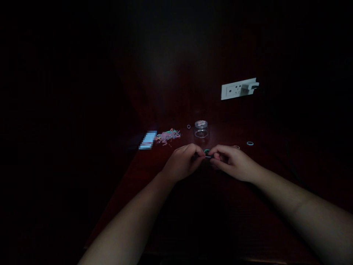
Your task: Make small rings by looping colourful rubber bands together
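The left hand is closing thumb and forefinger on a small pale strip, which is sitting in the gap between the two hands. The right hand is curling its fingers at the strip's three o'clock — whether it is gripping anything is too dark to tell. A green band is showing just beyond the fingertips, at twelve. Farther out at twelve, a clear lidded jar is standing upright on the dark red desk. A small ring is lying toward eleven, a heap of colored bands at ten — a glowing phone is resting just beside the heap's nine o'clock side. A light-blue ring is lying between two and three, and a white wall socket is showing at one.
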A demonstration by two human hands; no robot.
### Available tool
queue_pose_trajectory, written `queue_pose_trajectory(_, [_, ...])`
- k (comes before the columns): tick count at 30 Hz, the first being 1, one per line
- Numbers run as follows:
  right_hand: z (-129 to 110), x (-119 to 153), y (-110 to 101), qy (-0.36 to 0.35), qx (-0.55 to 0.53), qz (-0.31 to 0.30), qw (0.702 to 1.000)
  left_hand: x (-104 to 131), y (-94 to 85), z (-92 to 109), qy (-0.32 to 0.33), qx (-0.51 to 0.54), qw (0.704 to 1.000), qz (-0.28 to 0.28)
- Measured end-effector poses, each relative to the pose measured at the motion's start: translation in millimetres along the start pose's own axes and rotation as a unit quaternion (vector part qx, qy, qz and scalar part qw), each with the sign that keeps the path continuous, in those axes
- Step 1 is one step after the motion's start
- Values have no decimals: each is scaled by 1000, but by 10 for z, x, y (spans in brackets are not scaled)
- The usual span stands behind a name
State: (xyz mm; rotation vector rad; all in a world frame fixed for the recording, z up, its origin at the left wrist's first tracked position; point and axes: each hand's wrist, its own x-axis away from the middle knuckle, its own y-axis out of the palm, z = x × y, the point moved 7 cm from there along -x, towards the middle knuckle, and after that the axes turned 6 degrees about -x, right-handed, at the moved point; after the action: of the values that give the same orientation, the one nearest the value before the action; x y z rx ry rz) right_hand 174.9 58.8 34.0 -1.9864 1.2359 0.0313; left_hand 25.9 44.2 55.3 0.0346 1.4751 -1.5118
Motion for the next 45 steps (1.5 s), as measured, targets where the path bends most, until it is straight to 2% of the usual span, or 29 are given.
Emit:
queue_pose_trajectory(8, [1, 17, 1, -9, -12, -14, 1000, -17, 62, 62, 9, -21, 999, -30])
queue_pose_trajectory(17, [-4, 32, 35, -1, -33, -44, 998, -35, 60, 109, 31, -29, 998, -35])
queue_pose_trajectory(31, [46, 30, 17, -2, -25, -25, 999, -30, 80, 133, 38, -41, 997, -61])
queue_pose_trajectory(45, [53, 25, 29, -1, -20, -33, 999, -24, 64, 126, 32, -35, 998, -44])
